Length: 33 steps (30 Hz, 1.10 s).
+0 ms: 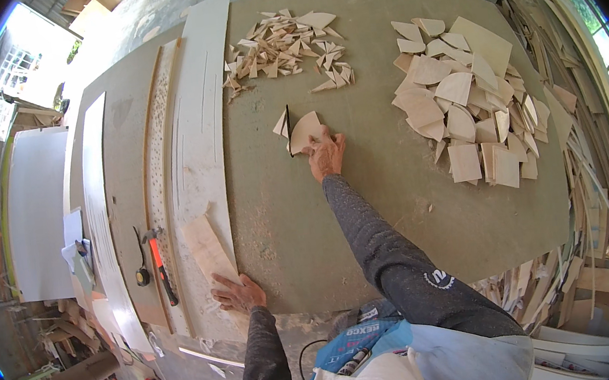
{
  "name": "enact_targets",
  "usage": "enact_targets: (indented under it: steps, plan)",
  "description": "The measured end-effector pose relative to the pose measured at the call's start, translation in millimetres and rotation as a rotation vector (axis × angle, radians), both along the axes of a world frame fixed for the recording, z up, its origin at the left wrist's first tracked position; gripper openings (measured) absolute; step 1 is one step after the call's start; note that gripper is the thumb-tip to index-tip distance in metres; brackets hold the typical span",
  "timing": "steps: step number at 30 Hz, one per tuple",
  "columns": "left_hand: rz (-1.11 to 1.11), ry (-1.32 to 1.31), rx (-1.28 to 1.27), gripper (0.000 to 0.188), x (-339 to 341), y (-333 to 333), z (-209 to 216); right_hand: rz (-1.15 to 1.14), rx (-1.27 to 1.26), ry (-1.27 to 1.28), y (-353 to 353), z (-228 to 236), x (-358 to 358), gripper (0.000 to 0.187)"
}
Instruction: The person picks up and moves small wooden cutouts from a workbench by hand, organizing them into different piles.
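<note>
A pale quarter-circle piece of wood lies on the large greenish-brown table. My right hand grips its lower right edge with bent fingers. Along the left side of that piece runs a thin black strip or slot; I cannot tell which. Small pale offcuts sit just beyond it. At the near left, my left hand rests with fingers apart on the lower end of a flat wooden board, which lies across a long white panel.
Small wedge offcuts are heaped at the far middle. A larger pile of curved and square wood pieces covers the right. A hammer and a tape measure lie at left. Long planks are stacked beyond the right edge.
</note>
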<state>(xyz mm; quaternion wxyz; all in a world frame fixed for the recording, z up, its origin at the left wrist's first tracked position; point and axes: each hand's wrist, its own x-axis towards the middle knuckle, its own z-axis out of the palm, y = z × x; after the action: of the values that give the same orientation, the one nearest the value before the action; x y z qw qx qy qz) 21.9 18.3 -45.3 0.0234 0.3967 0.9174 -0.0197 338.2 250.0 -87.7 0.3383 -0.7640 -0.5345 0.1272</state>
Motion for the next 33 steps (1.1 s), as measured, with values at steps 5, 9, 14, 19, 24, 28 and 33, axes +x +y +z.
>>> enact_targets:
  steps: [5,9,14,19,24,28,33]
  plan:
    - [-0.009,0.003,0.018,0.091,0,3,-4,-0.015,0.014,-0.006,8,-11,3,0.031]
    - [0.010,0.025,0.016,0.090,-3,-2,0,-0.035,-0.099,-0.019,13,25,-6,0.029]
    - [-0.033,0.041,0.018,0.090,9,7,0,-0.039,0.072,0.004,15,-32,19,0.026]
    - [-0.005,0.058,-0.005,0.089,0,-3,-2,0.086,-0.016,-0.157,-12,1,9,0.031]
    - [0.011,0.027,-0.008,0.089,-1,-1,-3,-0.004,-0.054,0.018,-12,15,2,0.050]
    - [0.006,0.017,-0.005,0.089,-2,-1,-2,-0.010,-0.011,0.042,-8,-1,-1,0.051]
    - [0.003,-0.006,0.016,0.088,0,1,1,0.021,0.014,0.184,6,-21,0,0.042]
